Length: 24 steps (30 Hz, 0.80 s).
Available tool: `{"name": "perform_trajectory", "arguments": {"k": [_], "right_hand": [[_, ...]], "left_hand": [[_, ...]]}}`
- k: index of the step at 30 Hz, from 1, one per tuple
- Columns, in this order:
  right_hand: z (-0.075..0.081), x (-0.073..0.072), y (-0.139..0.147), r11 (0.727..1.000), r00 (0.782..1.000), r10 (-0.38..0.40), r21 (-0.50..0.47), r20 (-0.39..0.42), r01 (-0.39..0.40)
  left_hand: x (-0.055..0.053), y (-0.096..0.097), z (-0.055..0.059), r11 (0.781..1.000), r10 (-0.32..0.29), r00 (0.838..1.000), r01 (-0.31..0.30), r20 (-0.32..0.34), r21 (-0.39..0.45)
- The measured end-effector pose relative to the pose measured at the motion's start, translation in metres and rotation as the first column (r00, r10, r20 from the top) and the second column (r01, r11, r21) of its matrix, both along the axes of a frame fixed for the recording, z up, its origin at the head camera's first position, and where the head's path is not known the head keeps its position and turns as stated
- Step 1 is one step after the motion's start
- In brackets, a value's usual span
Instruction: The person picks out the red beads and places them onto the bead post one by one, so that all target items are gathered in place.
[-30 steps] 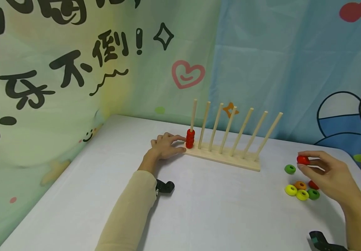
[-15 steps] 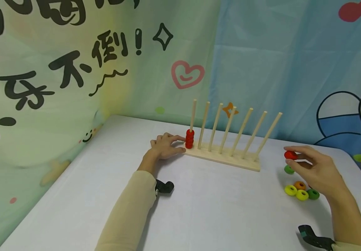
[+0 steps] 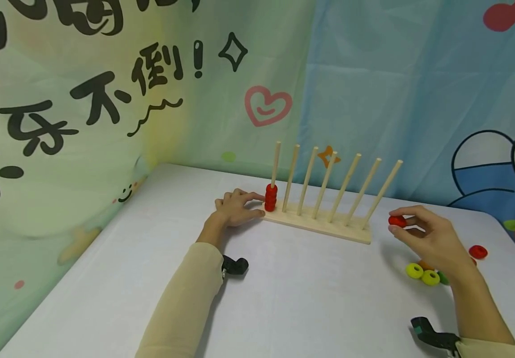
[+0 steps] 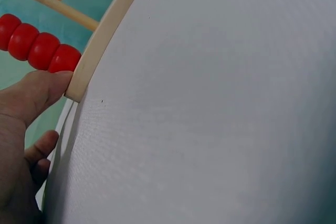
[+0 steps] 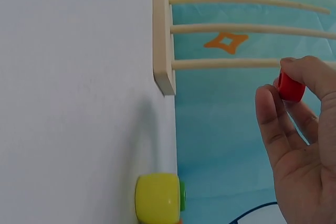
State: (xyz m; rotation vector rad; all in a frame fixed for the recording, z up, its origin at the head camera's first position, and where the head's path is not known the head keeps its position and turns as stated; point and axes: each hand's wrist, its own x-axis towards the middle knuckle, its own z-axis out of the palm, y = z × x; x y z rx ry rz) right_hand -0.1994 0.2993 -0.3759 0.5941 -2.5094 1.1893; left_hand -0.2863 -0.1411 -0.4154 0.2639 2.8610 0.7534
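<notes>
A wooden peg rack (image 3: pixel 315 223) with a row of upright pegs stands on the table. Its leftmost peg carries a stack of red beads (image 3: pixel 270 198), seen also as red beads (image 4: pixel 42 51) in the left wrist view. My left hand (image 3: pixel 239 208) holds the rack's left end between thumb and index finger, beside the red stack. Off the rack's right end, my right hand (image 3: pixel 432 236) pinches a red bead (image 5: pixel 291 86) between thumb and fingertips, above the table.
Loose beads lie under and behind my right hand: two yellow beads (image 3: pixel 422 274), a red bead (image 3: pixel 478 252), and partly hidden orange and green ones. A printed cloth (image 3: pixel 373 74) hangs behind the white table (image 3: pixel 320 298).
My right hand has carried the red bead leftward, from above the loose beads toward the rack's right end. A red bead behind the wrist has come into view. My left hand stays put.
</notes>
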Motion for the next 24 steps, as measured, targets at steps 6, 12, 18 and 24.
{"name": "perform_trajectory", "arguments": {"k": [6, 12, 18, 24], "right_hand": [[-0.001, 0.001, -0.007, 1.0, 1.0, 0.02, 0.006, 0.017, -0.02], [0.0, 0.001, -0.013, 1.0, 1.0, 0.02, 0.016, 0.01, -0.02], [-0.002, 0.0, -0.018, 0.998, 0.998, 0.058, 0.026, 0.016, -0.058], [-0.003, -0.001, -0.023, 0.995, 0.994, 0.103, 0.009, 0.038, -0.103]], "left_hand": [[0.001, 0.0, 0.001, 1.0, -0.002, 1.0, 0.002, -0.003, -0.004], [0.002, 0.0, 0.001, 1.0, 0.002, 1.0, -0.003, -0.006, -0.008], [0.001, 0.0, 0.0, 1.0, -0.001, 1.0, 0.001, -0.01, -0.008], [0.001, 0.0, 0.0, 1.0, -0.002, 1.0, 0.001, -0.011, -0.01]]}}
